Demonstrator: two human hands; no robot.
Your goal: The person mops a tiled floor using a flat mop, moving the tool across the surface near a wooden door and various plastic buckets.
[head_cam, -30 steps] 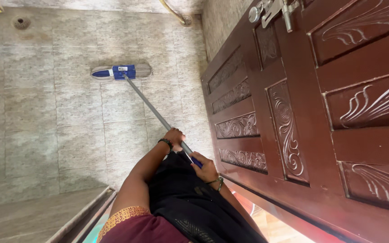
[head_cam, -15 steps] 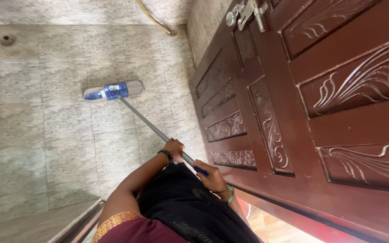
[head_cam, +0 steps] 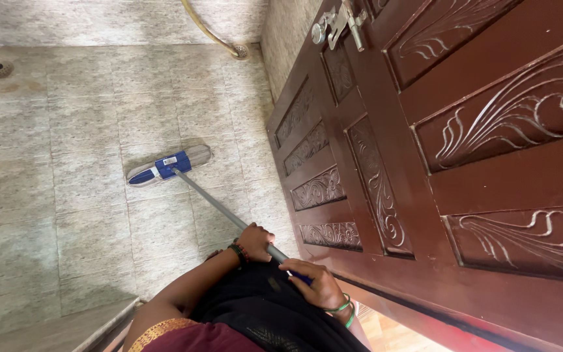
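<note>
1. Gripping the mop handle [head_cam: 219, 207] with both hands, head view: my left hand [head_cam: 255, 241] is wrapped around the grey pole, and my right hand [head_cam: 317, 283] is closed over the blue end of it, just behind.
2. Mop head [head_cam: 169, 165] lies flat on the tiled floor [head_cam: 47, 195], roughly mid-floor, well apart from the drain [head_cam: 0, 68] near the far left corner.
3. Carved wooden door [head_cam: 425, 163] runs along the floor's right edge, latch [head_cam: 340, 23] up top.
</note>
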